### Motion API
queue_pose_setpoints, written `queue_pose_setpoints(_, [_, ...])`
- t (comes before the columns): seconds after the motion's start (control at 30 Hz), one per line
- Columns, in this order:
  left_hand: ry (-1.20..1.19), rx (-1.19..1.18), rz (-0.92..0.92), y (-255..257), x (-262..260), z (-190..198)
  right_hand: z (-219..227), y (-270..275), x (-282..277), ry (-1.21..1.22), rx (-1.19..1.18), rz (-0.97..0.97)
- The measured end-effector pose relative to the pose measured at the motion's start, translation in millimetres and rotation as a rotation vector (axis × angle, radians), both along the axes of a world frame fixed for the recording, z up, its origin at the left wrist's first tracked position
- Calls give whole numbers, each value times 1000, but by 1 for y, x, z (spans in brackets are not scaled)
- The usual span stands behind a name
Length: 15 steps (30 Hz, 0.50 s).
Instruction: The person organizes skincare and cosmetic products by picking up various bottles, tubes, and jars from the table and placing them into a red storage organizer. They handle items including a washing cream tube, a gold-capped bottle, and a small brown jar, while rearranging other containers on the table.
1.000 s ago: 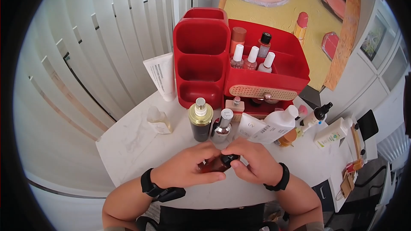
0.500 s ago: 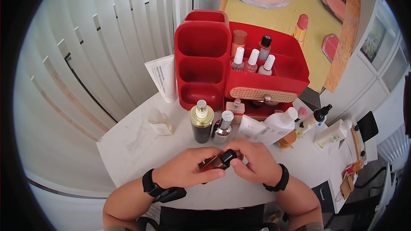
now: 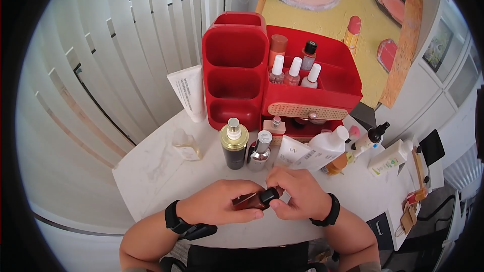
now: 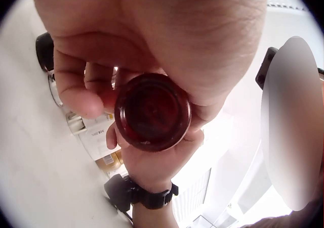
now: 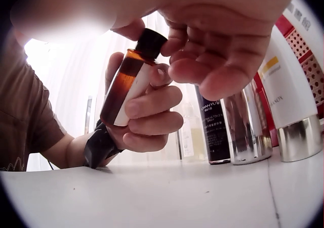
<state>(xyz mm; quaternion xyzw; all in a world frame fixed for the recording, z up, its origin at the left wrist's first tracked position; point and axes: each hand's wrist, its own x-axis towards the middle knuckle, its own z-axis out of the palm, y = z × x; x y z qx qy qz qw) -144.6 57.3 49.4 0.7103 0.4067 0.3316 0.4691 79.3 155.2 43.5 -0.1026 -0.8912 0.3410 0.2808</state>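
Note:
My left hand (image 3: 219, 204) grips a small amber bottle (image 5: 119, 94) by its body, fingers wrapped round the pale label. The bottle is tilted, and dark liquid shows through it. Its round base (image 4: 153, 112) faces the camera in the left wrist view. At the top, my right hand (image 3: 301, 191) pinches the black cap (image 5: 150, 43) between thumb and index finger, the other fingers loosely bent. The cap sits on the bottle's neck. Both hands are held over the near part of the white table (image 3: 151, 176).
A red organizer (image 3: 237, 60) with nail polish bottles stands at the back. Before it are a gold-collared dark bottle (image 3: 234, 151), a silver bottle (image 3: 259, 153), a UV tube (image 3: 291, 152) and a white bottle (image 3: 327, 146). A clear bottle (image 3: 185, 147) lies left; a white tube (image 3: 189, 93) leans on the organizer.
The right-hand fingers have shifted round the cap, now pinching its side; more of the cap's black top shows. The left hand keeps its hold on the bottle.

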Motion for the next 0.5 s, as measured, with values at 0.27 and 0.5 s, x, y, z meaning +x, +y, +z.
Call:
queue_pose_setpoints(0.27, [26, -21, -9, 0, -2, 1, 2, -1, 2, -54, 31, -19])
queue_pose_setpoints(0.5, [45, -14, -33, -1, 0, -3, -1, -2, 3, -58, 70, 8])
